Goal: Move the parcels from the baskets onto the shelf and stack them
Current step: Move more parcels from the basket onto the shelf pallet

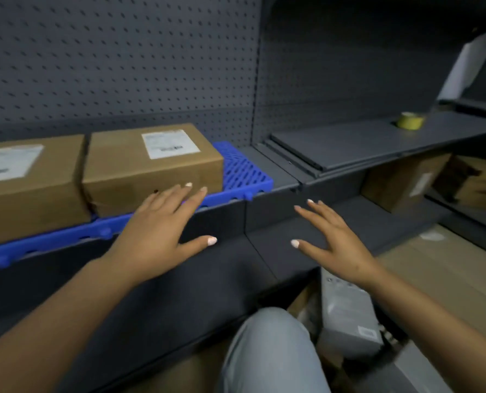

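Observation:
Two brown cardboard parcels with white labels lie side by side on a blue plastic grid mat [244,171] on the dark shelf [275,177]: the right parcel [151,163] and the left parcel [26,180], cut off by the frame edge. My left hand [162,231] hovers with fingers spread just in front of the right parcel, fingertips near its front face. My right hand [335,242] is spread open in the air in front of the shelf edge, holding nothing. A grey parcel [346,316] stands low beside my knee.
A yellow tape roll [410,120] sits on the higher grey shelf [363,140] at right. More cardboard boxes [403,180] sit under that shelf, and flat cardboard [440,268] covers the floor at right. A perforated back panel rises behind the parcels.

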Tool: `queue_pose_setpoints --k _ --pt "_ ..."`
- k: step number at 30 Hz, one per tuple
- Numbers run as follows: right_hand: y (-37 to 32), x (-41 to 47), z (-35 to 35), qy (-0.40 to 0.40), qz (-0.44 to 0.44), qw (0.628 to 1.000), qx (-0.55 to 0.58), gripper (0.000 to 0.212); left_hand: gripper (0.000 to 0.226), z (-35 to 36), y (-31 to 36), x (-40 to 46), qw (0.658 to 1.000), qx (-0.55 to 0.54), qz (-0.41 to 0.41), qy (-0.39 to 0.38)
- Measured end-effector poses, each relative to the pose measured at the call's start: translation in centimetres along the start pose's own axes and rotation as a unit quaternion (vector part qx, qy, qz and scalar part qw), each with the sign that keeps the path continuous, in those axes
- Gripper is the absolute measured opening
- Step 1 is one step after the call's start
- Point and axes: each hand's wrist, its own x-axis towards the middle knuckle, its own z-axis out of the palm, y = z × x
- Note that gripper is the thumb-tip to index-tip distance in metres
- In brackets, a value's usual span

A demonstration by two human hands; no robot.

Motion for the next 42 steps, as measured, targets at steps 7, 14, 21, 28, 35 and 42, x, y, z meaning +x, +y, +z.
queue_pose_setpoints --k 7,14,21,28,35,42 --pt "8.6 -9.8 1.0 -0.055 0.173 0.981 -0.065 0.079 0.086 6.1 9.2 1.3 0.992 -0.060 0.080 -0.078" --pt "12.8 -13.1 5.7 -0.153 0.305 0.937 -0.081 0.091 0.097 11.5 14.7 3.3 0.972 -0.086 0.111 -0.187" --pt "14.3 -12.0 10.4 -0.268 0.344 0.891 -0.128 0.102 0.089 14.9 14.9 3.2 0.967 -0.077 0.103 -0.221" --pt "14.2 -11.2 11.8 -0.275 0.339 0.883 -0.174 0.099 0.096 16.5 14.0 3.0 0.965 -0.086 0.088 -0.232" --pt "12.5 -11.5 10.4 -0.178 0.288 0.922 -0.188 0.084 0.096 16.0 13.5 2.5 0.966 -0.099 0.077 -0.225" --pt "6.2 -9.5 4.4 -0.072 0.195 0.959 -0.195 0.084 0.092 13.1 13.0 1.8 0.973 -0.092 0.078 -0.196"
